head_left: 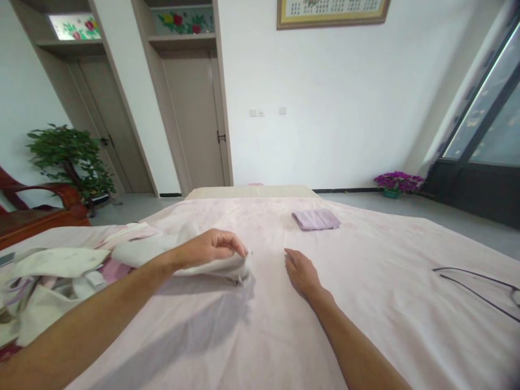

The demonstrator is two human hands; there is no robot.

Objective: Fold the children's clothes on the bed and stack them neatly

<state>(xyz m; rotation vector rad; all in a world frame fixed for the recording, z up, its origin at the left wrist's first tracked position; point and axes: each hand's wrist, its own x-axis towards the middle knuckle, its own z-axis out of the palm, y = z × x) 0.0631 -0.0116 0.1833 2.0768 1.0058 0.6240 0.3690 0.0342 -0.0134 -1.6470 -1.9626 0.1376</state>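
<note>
My left hand (217, 246) pinches the edge of a whitish-grey piece of cloth (215, 268). That cloth stretches back leftward under my forearm, and its kind cannot be made out. Its raised end casts a shadow on the pale pink sheet (260, 336). To the right, my right hand (300, 271) is held low over the sheet with its fingers loosely extended and nothing visible in them. Some of its fingers are hidden. Beyond my right hand lies a folded light purple cloth (317, 219). A loose heap of clothes (52, 287) lies at the left, partly behind my left forearm.
Eyeglasses (479, 279) with dark thin temples lie at the right edge of the sheet. A wooden armchair (52, 200) and a leafy plant (69, 157) stand at the left. Purple flowers (398, 181) sit on the floor by the far wall.
</note>
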